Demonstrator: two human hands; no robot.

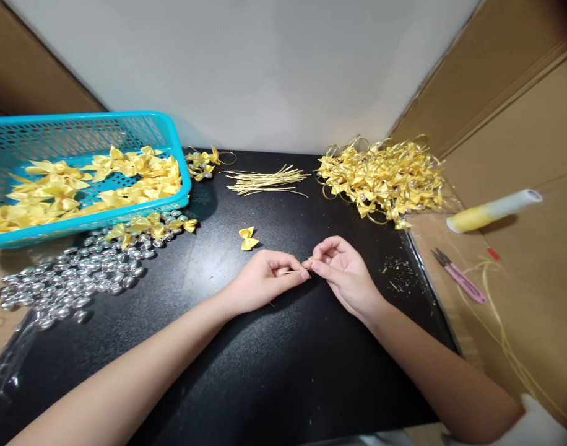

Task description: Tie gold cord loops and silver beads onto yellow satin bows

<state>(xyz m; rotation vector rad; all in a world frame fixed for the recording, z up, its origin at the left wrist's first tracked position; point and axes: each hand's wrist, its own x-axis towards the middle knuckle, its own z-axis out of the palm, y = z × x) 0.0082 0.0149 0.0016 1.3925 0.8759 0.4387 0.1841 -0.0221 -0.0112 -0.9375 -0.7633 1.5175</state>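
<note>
Over the middle of the black board, my left hand (270, 279) pinches a thin gold cord (290, 271) between thumb and forefinger. Fingertip to fingertip with it, my right hand (341, 272) is closed in a pinch on the cord's end. Most of the cord is hidden by the fingers. A single yellow ribbon bow (249, 238) lies just beyond my left hand. Farther back sits a bundle of cut gold cords (265, 180).
A turquoise basket (184, 155) of yellow bows stands at left, above scattered silver beads (79, 279). Bows with gold loops (380, 176) are heaped at back right. Pink thread snips (464, 282) and a yellow-and-white thread tube (494, 210) lie right of the black board (339, 384).
</note>
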